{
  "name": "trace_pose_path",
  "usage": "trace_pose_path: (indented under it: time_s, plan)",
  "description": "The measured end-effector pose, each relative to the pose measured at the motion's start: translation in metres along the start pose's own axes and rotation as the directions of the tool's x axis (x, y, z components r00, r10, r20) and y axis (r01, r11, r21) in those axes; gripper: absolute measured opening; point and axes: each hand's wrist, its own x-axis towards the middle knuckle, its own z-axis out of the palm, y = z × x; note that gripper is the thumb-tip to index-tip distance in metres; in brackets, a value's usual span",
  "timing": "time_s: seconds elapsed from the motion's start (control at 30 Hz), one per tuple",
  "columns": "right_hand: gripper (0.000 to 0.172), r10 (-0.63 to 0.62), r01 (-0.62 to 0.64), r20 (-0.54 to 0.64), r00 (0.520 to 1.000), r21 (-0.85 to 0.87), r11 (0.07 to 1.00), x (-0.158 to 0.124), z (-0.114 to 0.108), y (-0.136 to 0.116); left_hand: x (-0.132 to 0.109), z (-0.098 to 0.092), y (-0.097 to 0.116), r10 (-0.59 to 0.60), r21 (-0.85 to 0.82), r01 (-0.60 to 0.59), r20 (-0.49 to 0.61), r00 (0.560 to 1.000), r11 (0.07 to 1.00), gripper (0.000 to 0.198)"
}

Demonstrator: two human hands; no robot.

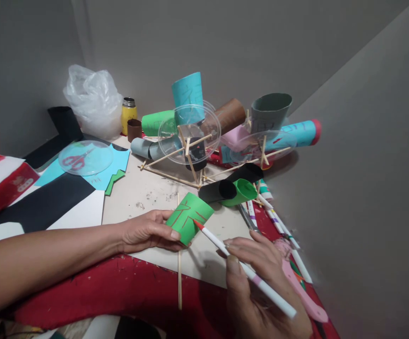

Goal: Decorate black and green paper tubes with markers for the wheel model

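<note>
My left hand [155,231] grips a short green paper tube [185,216] by its left end and lower side. Reddish-brown lines are drawn on the tube's face. Between the thumb and fingers of my right hand [261,278] is a white felt-tip pen [240,263] with a red tip. That tip meets the green surface, or is very near it, among the drawn lines. Below the tube a thin wooden stick [179,282] runs toward the table's front edge. Just behind lie a black paper tube [216,190] and another green tube [240,192].
Stick frames [169,176] carry clear plastic discs [209,141] and coloured paper tubes at the back. On the left are red scissors [75,161], blue paper [114,162], black paper [56,197] and a red packet [6,183]. A plastic bag [93,101] stands by a yellow bottle [129,115].
</note>
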Motion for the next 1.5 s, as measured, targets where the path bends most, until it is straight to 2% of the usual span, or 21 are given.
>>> trace_pose_path:
  time_s: [0.67,1.1,1.3,1.5]
  plan:
    - [0.02,0.016,-0.016,-0.014,1.0,0.009,1.0,-0.003,-0.0037,0.0059,-0.0009,-0.0027,0.0034,0.005,-0.031,-0.004,0.045,0.999,0.999,0.058]
    - [0.022,0.038,-0.036,-0.064,0.997,0.02,0.999,-0.0056,-0.0023,0.008,0.0006,-0.0064,0.0016,0.009,-0.073,-0.004,0.071,0.997,0.997,0.061]
    - [0.021,0.045,-0.044,-0.053,0.998,0.024,0.999,-0.0044,-0.0033,0.0066,-0.0004,-0.008,0.001,0.03,-0.079,-0.021,0.109,0.994,0.997,0.055]
    - [0.022,0.028,-0.027,-0.023,0.999,0.029,0.999,-0.0008,-0.004,0.0014,0.0004,-0.0071,0.0013,0.009,-0.087,-0.003,0.072,0.997,0.996,0.056]
